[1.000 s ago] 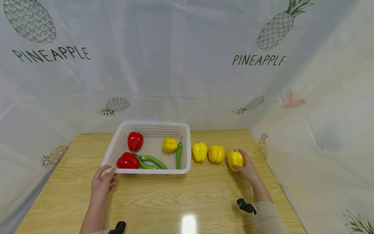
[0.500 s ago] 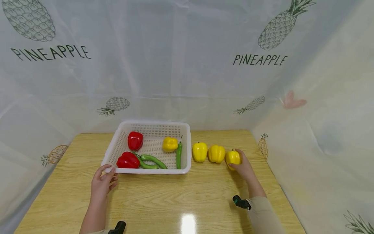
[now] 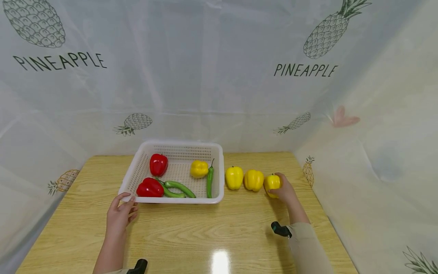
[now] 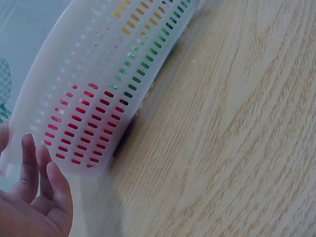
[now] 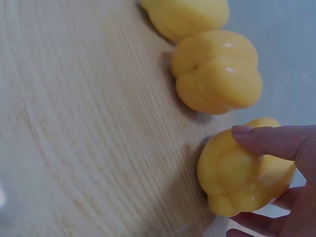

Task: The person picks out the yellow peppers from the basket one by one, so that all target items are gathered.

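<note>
Three yellow bell peppers (image 3: pixel 254 180) line up right of the white plastic basket (image 3: pixel 191 201); my right hand (image 3: pixel 285 191) curls thumb and fingers round the farthest pepper (image 3: pixel 272 183); my left hand (image 3: pixel 118 217), fingers loosely bent, touches the basket's near-left corner, whether pinching I cannot tell.

**Curtained in Pineapple Print**

Draped across the top and down both sides in pale sheeting (image 3: pixel 202 87), printed with pineapples (image 3: pixel 326 36) and dark lettering (image 3: pixel 305 70). Furnished below with a wood-grain desk (image 3: pixel 184 232), catching a white glare (image 3: pixel 220 262) at bottom centre.
</note>
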### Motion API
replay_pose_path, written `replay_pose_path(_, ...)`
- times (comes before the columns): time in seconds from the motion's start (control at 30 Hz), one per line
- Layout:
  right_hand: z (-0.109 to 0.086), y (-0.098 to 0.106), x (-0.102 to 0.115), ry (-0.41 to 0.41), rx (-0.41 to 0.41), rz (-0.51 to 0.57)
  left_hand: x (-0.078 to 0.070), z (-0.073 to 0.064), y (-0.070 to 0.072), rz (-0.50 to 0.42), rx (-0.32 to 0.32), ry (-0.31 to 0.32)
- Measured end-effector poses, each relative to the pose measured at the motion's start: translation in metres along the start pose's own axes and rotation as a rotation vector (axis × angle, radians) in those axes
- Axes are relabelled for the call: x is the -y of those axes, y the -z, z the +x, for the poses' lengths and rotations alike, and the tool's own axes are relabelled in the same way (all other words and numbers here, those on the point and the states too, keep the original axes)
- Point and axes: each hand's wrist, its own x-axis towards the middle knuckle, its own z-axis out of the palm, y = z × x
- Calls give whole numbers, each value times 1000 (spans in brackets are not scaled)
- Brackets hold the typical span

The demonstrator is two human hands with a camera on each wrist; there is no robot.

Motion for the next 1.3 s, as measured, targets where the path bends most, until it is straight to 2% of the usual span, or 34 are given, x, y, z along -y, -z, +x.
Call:
replay_pose_path(0.27,7,3,5,-13,-6,12,0,0,0,-7,6,-8)
replay_pose_path(0.8,25,5,4,-28,-13,1,3,4,1,-23,-3,23)
replay_pose_path(1.3,37,1,-1,-34,-27,-2,2,2,0,-18,-1,6)
